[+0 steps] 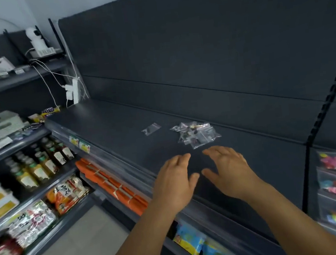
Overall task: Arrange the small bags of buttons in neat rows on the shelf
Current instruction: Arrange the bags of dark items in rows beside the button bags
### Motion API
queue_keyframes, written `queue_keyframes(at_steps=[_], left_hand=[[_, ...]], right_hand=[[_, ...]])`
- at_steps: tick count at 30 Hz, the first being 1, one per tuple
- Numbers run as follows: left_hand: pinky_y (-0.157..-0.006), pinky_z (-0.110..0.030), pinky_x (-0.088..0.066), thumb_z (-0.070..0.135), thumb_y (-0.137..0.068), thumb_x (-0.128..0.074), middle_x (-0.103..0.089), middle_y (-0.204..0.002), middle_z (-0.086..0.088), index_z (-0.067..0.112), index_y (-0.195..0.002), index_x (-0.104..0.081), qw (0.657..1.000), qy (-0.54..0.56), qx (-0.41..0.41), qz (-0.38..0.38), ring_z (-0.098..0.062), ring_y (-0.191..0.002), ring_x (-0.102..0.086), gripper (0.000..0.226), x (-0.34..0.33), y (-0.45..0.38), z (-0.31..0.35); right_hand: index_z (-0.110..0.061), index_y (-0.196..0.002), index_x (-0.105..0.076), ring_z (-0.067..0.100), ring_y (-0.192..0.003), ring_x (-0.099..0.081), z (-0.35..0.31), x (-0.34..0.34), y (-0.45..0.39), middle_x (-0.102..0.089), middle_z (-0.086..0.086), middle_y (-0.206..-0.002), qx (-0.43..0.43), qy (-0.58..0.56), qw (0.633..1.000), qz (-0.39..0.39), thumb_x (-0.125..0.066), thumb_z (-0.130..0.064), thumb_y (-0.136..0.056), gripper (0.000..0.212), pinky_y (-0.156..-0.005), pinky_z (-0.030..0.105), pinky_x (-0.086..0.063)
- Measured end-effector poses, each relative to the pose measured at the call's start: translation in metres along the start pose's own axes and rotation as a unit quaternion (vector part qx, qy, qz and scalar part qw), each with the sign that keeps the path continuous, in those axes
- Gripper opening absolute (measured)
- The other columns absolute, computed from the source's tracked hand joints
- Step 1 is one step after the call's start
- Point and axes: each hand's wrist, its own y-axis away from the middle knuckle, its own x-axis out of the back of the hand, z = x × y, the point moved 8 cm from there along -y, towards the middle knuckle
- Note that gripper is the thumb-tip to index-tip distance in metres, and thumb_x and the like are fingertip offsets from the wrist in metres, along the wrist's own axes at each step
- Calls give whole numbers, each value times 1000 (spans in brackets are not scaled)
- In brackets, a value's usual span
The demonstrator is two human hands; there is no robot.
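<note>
**Two hands reach for the button bags**

The two arms come in from the bottom, closest to us. The left hand [174, 181] and the right hand [228, 170] float side by side over the dark shelf [110, 121]. Both are loose, with fingers spread a little and bent at the tips. They hold nothing. They point at the bags, so I think they are about to pick some up.

The pile [195, 134] of small bags lies just past the fingertips, near the back wall. The bags are heaped on top of each other, not in rows. That is likely why both hands come in together: one can hold the heap and one can pull bags out.

One bag [151, 128] lies alone, a little to the left of the pile. It may be the start of a row, but I cannot be sure.

The bags are clear and shiny and crinkled. Small dark bits show inside, which are probably the buttons. They are too small to see well. The bags look light and slippery, so they may slide when touched.
</note>
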Motion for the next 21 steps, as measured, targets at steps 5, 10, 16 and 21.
queue_keyframes(at_steps=[5,10,16,21], left_hand=[[-110,-29,-26,36,-96,-46,-30,-151,2,21,-148,-24,1000,1,-7,-20,-17,-137,-27,58,-21,-69,-19],[-114,-34,-21,27,-99,-42,-20,-156,1,20,-148,-24,996,-42,-51,-66,-20,-143,-16,53,-55,-113,-22],[-109,-29,-22,29,-99,-39,-40,-144,5,20,-139,-41,994,-52,-86,-34,-14,-135,-27,42,-63,-129,-23],[-97,-25,-35,36,-97,-41,-58,-120,6,23,-124,-57,996,-34,-81,6,-13,-113,-45,34,-54,-112,-19]], right_hand=[[-23,-147,-21,19,-142,-17,32,-13,-68,-22,-3,-155,-44,-1,999,-23,-46,-36,-95,59,-115,38,-15],[-22,-150,-9,18,-145,-5,66,-33,-115,-4,-4,-159,-83,14,994,-75,-35,-22,-97,59,-117,42,-10],[-26,-150,-11,14,-145,-6,83,-48,-120,-8,-8,-158,-72,21,993,-87,-31,-21,-99,55,-116,36,-6],[-20,-131,-50,17,-129,-37,78,-33,-100,-45,-4,-139,-47,-15,999,-19,-38,-16,-96,37,-104,24,-31]])
